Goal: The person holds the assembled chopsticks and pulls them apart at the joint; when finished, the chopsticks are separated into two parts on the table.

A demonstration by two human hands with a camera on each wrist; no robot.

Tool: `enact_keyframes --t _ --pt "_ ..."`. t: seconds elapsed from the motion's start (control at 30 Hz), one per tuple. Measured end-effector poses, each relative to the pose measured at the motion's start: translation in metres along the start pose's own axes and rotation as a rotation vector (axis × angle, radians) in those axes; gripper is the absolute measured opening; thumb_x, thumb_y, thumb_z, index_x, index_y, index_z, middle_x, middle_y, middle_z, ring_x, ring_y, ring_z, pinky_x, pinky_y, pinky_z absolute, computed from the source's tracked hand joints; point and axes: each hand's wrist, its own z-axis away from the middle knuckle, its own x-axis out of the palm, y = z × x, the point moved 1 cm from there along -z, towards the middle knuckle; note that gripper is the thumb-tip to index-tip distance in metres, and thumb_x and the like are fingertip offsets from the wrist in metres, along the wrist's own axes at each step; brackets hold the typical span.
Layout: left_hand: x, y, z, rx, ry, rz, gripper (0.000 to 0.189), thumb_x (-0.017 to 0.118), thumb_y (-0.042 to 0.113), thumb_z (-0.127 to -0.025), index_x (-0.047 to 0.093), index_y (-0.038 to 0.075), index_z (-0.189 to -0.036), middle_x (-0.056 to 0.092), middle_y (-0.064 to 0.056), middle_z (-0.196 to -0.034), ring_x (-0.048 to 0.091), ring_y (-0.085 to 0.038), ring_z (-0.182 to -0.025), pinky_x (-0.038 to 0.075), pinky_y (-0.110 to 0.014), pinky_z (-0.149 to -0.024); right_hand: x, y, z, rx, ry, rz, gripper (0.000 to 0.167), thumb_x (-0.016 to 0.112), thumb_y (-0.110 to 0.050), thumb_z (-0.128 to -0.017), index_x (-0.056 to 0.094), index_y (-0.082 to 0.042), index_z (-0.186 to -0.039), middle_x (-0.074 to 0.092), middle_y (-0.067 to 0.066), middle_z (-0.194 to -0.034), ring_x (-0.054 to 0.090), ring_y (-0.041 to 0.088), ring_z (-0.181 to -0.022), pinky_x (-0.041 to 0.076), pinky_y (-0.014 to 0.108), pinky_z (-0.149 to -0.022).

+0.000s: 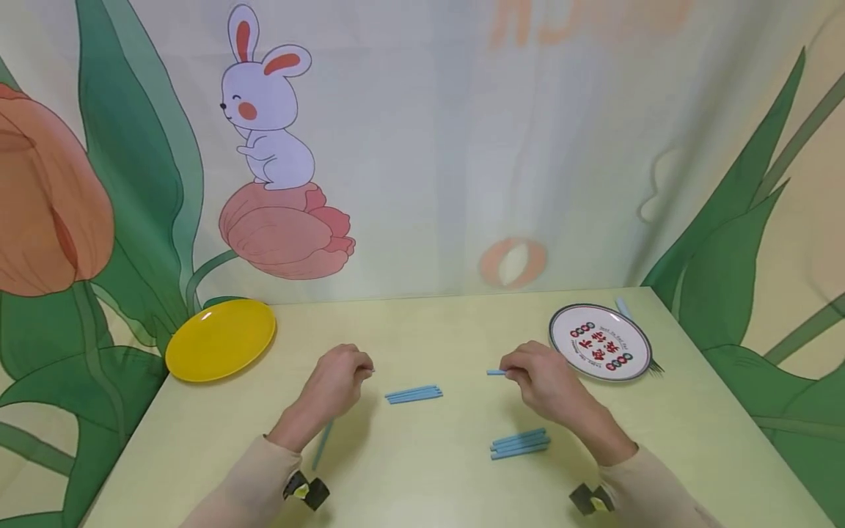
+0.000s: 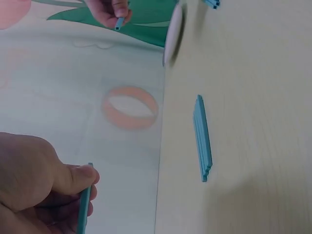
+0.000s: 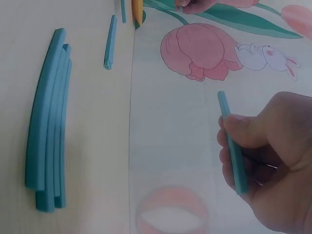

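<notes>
In my left hand (image 1: 337, 378) a thin light-blue stick (image 2: 84, 209) is pinched between thumb and fingers, raised over the table; the head view shows just its tip. My right hand (image 1: 544, 378) grips a similar blue stick (image 3: 233, 146) with thumb and curled fingers, one end poking out leftward. Between the hands lies a small bundle of blue sticks (image 1: 414, 394), side by side. A second group of blue sticks (image 1: 519, 444) lies nearer, below the right hand. Another single stick (image 1: 322, 445) lies by the left forearm, its far end hidden behind the wrist.
A yellow plate (image 1: 221, 341) stands at the table's back left. At the back right is a white plate (image 1: 601, 342) with red characters; fork tines (image 1: 656, 368) and a pale blue piece (image 1: 623, 306) show from behind it. A printed curtain (image 1: 422, 147) hangs along the back edge.
</notes>
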Motion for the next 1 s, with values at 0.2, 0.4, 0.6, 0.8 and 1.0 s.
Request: enact_keyframes --t 0.2,0.4,0.6,0.8,1.0 --pt "0.011 0.011 -0.004 -0.043 0.022 0.006 0.007 0.076 0.002 -0.080 0.075 0.009 -0.079 0.065 0.002 -0.073 0.060 -0.014 -0.069 0.051 -0.031 -0.067 0.008 -0.006 0.004 0.012 0.039 0.002 0.018 0.076 0.005 -0.077 0.073 -0.013 -0.081 0.069 -0.006 -0.081 0.060 0.010 -0.077 0.053 0.029 -0.069" --pt "0.015 0.014 -0.007 -0.031 -0.001 0.027 0.003 0.075 0.006 -0.082 0.077 0.008 -0.081 0.068 0.002 -0.075 0.063 -0.013 -0.070 0.052 -0.031 -0.067 0.010 -0.007 0.006 0.013 -0.001 -0.003 0.015 0.075 0.001 -0.080 0.073 -0.014 -0.083 0.069 -0.007 -0.083 0.060 0.009 -0.079 0.053 0.028 -0.070" --pt "0.018 0.016 -0.009 -0.020 -0.012 0.029 0.002 0.075 0.006 -0.083 0.077 0.007 -0.082 0.068 0.001 -0.076 0.064 -0.013 -0.070 0.053 -0.028 -0.066 0.012 -0.007 0.008 -0.013 -0.002 -0.001 0.014 0.075 -0.001 -0.080 0.074 -0.014 -0.084 0.069 -0.006 -0.082 0.060 0.008 -0.078 0.053 0.026 -0.069" --pt "0.021 0.018 -0.011 -0.031 -0.012 0.040 0.005 0.076 0.005 -0.081 0.078 0.009 -0.082 0.067 0.002 -0.076 0.064 -0.013 -0.070 0.053 -0.027 -0.065 0.012 -0.009 0.009 -0.025 -0.015 -0.015 0.014 0.076 -0.001 -0.079 0.074 -0.014 -0.084 0.070 -0.006 -0.083 0.060 0.008 -0.079 0.053 0.025 -0.068" --pt "0.025 0.020 -0.014 -0.055 -0.031 0.060 0.005 0.076 0.006 -0.081 0.078 0.010 -0.083 0.067 0.005 -0.076 0.061 -0.008 -0.068 0.050 -0.022 -0.062 0.014 -0.010 0.010 0.004 -0.033 -0.023 0.014 0.076 -0.002 -0.080 0.075 -0.015 -0.084 0.069 -0.008 -0.084 0.060 0.007 -0.079 0.053 0.023 -0.069"
